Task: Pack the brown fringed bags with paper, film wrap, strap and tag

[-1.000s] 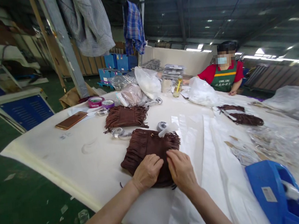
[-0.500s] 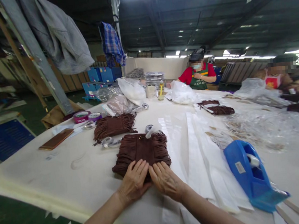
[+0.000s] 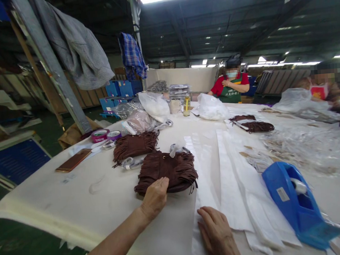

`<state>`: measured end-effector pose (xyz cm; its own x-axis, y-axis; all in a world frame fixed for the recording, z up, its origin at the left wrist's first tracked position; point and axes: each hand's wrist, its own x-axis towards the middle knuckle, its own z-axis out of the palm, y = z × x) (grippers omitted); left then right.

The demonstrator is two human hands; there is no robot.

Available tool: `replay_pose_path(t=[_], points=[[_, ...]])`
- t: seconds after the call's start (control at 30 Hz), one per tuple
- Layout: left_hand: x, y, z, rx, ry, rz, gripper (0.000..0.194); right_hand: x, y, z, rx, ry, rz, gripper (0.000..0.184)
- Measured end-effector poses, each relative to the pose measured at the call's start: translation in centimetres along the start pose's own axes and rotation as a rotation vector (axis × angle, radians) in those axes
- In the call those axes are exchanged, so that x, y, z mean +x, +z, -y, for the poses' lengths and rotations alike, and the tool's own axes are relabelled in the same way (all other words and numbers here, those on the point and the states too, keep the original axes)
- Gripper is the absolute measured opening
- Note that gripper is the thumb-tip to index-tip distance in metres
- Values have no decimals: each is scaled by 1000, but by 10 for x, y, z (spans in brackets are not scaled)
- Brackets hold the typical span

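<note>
We list one brown fringed bag [image 3: 173, 170], lying on the white table [image 3: 76, 213], a second fringed bag [image 3: 137, 144] behind and to its left. We enter the left hand [image 3: 155, 197], fingers curled at the front bag's lower edge; whether it pinches the material, we cannot tell. We enter the right hand [image 3: 218, 231], half curled over white plastic strips [image 3: 232, 193], its grip unclear. Also: one blue tape dispenser [image 3: 280, 177], farther right.

On the bench [image 3: 85, 207] to your left, a phone [image 3: 73, 160] lies near two tape rolls [image 3: 99, 137]; a blue tape dispenser [image 3: 293, 214] sits to your right. Across from you is a person [image 3: 229, 93] in a green apron.
</note>
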<state>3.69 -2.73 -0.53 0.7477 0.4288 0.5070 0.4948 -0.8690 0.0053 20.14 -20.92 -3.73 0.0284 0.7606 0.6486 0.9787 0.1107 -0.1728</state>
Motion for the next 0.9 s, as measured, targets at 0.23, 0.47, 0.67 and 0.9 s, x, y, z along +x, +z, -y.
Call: replay_pose_path(t=[0.23,0.47,0.67,0.9], points=[[10,-8,-1,-70,-79,18,52,-9,25,19,110,8,-161,28],[17,-14,1,-138,-110,47,57,8,17,17,135,51,37,20],[24,-14,16,-147,-104,14,51,-8,6,15,-50,-105,-66,33],[48,-23,15,-240,-238,-171,34,-38,20,7,-130,-122,-16,19]])
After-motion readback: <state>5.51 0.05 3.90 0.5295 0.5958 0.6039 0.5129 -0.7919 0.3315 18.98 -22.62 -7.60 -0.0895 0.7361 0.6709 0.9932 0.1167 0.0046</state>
